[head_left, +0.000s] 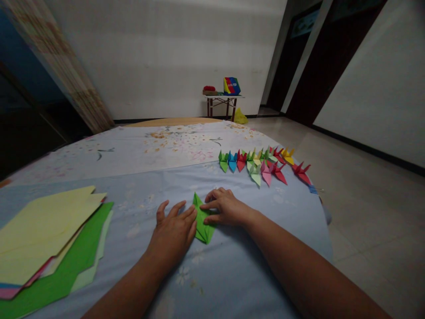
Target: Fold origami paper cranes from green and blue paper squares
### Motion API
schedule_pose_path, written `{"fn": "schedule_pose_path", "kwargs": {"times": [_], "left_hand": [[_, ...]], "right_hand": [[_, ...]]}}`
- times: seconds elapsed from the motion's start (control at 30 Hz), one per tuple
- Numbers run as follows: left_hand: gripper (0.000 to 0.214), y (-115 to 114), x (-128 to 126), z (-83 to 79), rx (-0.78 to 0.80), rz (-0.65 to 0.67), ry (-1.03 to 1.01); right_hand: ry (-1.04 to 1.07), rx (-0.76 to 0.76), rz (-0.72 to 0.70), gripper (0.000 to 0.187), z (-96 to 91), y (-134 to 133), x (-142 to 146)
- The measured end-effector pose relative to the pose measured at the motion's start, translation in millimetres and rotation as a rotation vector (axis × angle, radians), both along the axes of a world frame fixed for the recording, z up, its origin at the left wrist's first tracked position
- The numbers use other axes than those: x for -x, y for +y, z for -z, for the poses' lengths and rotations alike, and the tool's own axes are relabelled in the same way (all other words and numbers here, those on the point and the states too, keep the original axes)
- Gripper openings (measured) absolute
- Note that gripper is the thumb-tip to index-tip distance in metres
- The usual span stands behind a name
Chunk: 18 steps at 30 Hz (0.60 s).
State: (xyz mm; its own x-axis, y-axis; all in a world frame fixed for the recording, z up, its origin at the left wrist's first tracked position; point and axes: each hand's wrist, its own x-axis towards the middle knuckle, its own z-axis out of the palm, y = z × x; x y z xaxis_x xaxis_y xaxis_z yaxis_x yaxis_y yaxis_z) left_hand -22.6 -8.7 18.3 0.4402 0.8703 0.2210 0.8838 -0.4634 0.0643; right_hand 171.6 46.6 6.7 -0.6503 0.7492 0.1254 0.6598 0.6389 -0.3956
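A folded piece of green origami paper (202, 228), narrow and pointed at its far end, lies flat on the cloth between my hands. My left hand (174, 228) rests along its left edge, fingers stretched and spread, the index fingertip touching the paper. From the right, my right hand (227, 207) reaches onto it with bent fingers, and the thumb and a fingertip press on the paper's right side. Neither hand lifts the paper. Parts of its edges are hidden under the fingers.
Several folded paper cranes (266, 173) in many colours stand to the far right, near the table's edge. A stack of coloured paper sheets (49, 226) lies at the left. A flowered tablecloth (133, 292) covers the table. By the wall stands a small table (222, 96) with a colourful box (231, 86).
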Motion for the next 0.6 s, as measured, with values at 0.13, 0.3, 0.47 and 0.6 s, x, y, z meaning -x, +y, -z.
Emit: {"fn": "schedule_pose_path", "kwargs": {"times": [0.13,0.3,0.47,0.6], "left_hand": [[0.028,-1.8,0.4,1.2,0.009,-0.013,0.009],[0.029,-3.7,-0.9,2.4,0.009,-0.030,0.017],[0.028,-4.4,-3.1,7.2,0.017,-0.047,0.002],[0.031,-5.5,-2.5,12.9,0.006,-0.037,0.014]], "right_hand": [[-0.004,-0.003,-0.001,0.043,-0.3,0.0,0.4],[-0.012,-0.007,-0.011,0.042,-1.1,-1.1,0.5],[-0.011,-0.009,-0.010,0.042,-1.0,-1.0,0.0],[-0.011,0.002,-0.018,0.042,0.6,0.1,-0.6]]}}
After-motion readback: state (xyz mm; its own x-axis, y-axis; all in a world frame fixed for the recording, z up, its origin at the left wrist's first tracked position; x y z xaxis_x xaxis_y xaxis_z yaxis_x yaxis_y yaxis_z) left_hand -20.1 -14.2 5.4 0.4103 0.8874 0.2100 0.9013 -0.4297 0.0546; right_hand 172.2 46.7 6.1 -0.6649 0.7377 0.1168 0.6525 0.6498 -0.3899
